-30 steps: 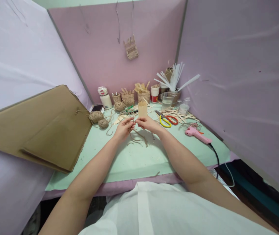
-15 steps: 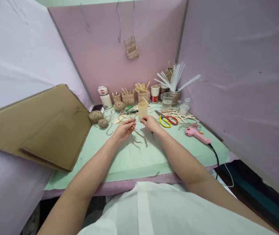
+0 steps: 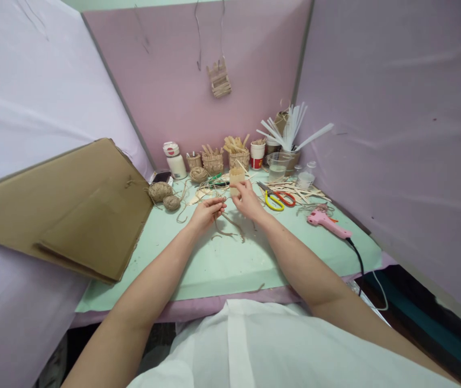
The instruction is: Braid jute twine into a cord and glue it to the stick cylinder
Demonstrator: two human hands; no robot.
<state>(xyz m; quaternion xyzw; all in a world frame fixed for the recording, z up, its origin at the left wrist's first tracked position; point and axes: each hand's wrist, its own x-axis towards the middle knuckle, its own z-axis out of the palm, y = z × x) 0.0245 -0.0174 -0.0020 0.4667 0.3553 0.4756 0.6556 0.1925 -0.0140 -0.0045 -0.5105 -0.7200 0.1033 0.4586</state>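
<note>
My left hand (image 3: 209, 212) is closed, with thumb and fingertips pinched on a thin strand of twine. Below it, loose pieces of twine (image 3: 236, 225) trail over the table. Just to its right, my right hand (image 3: 248, 201) has its fingers apart and nothing visible in them. Its fingertips overlap the front of a small upright holder made of pale wooden sticks (image 3: 237, 174); whether they touch it cannot be told. Scissors (image 3: 274, 196) with yellow and red handles lie right of that hand.
Twine balls (image 3: 160, 192) sit at the left beside a large cardboard sheet (image 3: 89, 210). A pink glue gun (image 3: 329, 224) with a black cord lies at the right. Stick-filled baskets (image 3: 213, 163), a white bottle (image 3: 174, 160) and a clear cup (image 3: 277, 168) line the back.
My right hand has opened its pinch near the left hand and lifted slightly, its fingers now in front of the stick holder. My left hand keeps its pinch in nearly the same place.
</note>
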